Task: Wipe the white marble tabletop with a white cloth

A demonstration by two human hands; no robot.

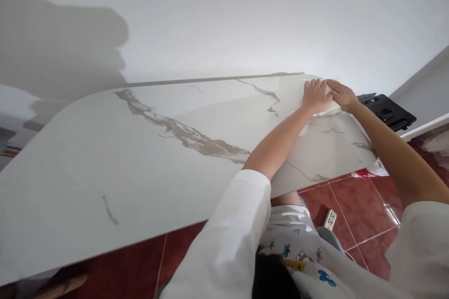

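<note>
White sleeves (228, 238) loom closest, and beyond them the left hand (316, 96) and right hand (342, 96) lie close together on a pale cloth (329, 112), near the far right corner of the marbled surface (140, 163). Whether they grip it or only press down, I can't tell. It looks light, soft and floppy, hard to damage, probably best held by its middle under both palms.
</note>
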